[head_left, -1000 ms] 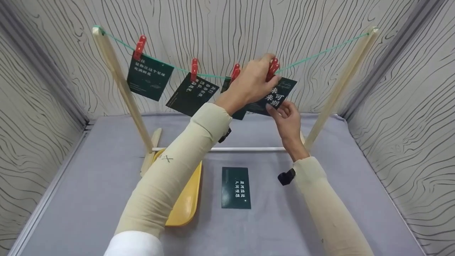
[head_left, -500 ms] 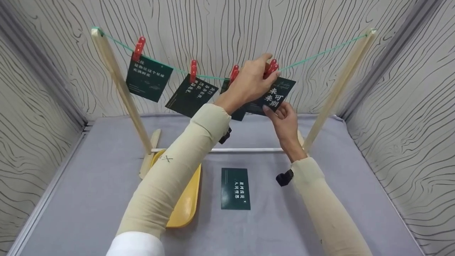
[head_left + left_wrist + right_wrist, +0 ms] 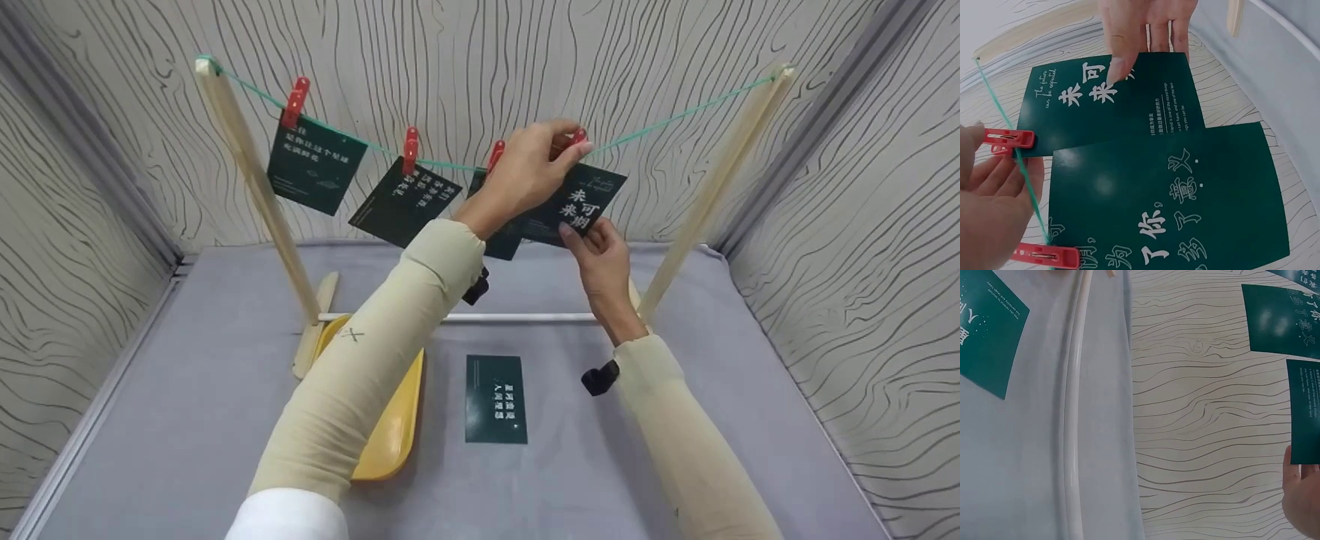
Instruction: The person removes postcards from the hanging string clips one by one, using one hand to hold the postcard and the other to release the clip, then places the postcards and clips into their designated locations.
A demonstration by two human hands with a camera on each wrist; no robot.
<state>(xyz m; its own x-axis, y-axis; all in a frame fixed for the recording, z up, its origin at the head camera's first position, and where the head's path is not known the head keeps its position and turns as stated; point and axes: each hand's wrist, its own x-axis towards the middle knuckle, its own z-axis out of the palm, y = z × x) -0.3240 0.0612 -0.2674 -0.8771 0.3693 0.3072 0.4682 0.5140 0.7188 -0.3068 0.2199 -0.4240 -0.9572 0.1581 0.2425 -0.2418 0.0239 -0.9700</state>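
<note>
A green cord (image 3: 675,124) strung between two wooden posts carries several dark green cards under red clothespins. My left hand (image 3: 527,166) pinches the handle end of the rightmost red clothespin (image 3: 1013,138). That clothespin sits across the cord and the edge of a green card (image 3: 1112,98) with white lettering. Below it my right hand (image 3: 606,262) grips the same card's lower edge, thumb on the printed face and fingers behind. Just left hangs another card (image 3: 1168,197) under its own clothespin (image 3: 1047,256), partly covered by my left hand in the head view.
Two more cards, a left one (image 3: 316,166) and a tilted one (image 3: 405,201), hang farther along. One green card (image 3: 496,399) lies on the grey cloth. A yellow tray (image 3: 397,439) is partly under my left forearm. A white bar (image 3: 532,317) joins the posts (image 3: 679,247).
My left fingers have shifted slightly around the clothespin, and less of its red handle shows in the head view. The card and my right hand have barely moved.
</note>
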